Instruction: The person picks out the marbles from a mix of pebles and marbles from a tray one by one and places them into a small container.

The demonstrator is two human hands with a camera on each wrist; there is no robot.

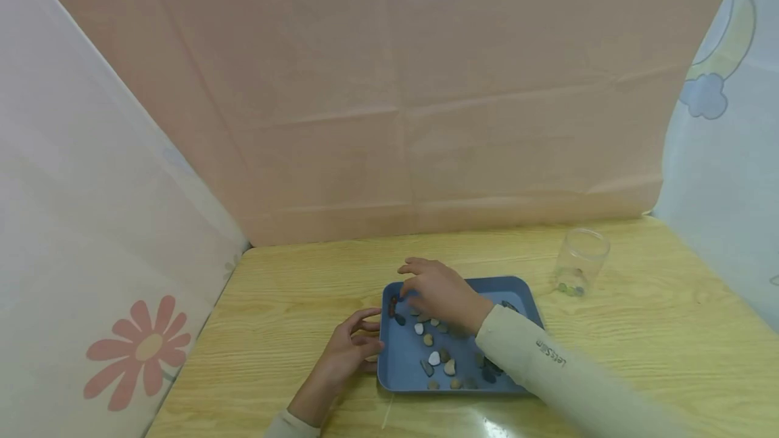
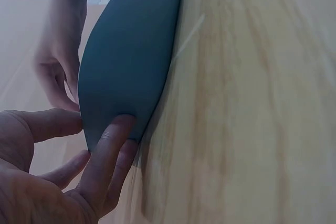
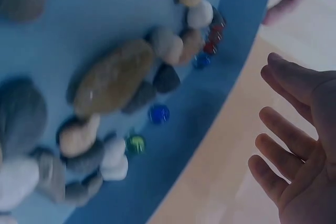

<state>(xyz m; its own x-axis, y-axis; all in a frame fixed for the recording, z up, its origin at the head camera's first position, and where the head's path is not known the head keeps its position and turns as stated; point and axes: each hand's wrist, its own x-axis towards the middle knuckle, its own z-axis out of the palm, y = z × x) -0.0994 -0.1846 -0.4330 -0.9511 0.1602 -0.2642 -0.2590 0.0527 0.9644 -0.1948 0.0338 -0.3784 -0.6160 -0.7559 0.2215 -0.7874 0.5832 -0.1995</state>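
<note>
A blue tray [image 1: 398, 363] holds pebbles in many shades along with a few glass marbles. In the right wrist view, a blue marble [image 3: 158, 113], a green marble [image 3: 135, 144] and some red marbles [image 3: 213, 39] lie near its wall, close to a large brown pebble [image 3: 114, 77]. My left hand [image 1: 347, 353] touches the tray's left side, its loosely bent fingers [image 2: 107, 145] against the outer wall. Over the tray's far left part, my right hand [image 1: 443, 293] has its fingers spread and nothing between them.
A clear jar [image 1: 583, 259] with several marbles [image 1: 572, 282] in its bottom stands right of the tray on the wooden table [image 1: 292, 289]. A pinkish sheet [image 1: 389, 120] hangs behind the table, with patterned white curtains [image 1: 91, 188] on both sides.
</note>
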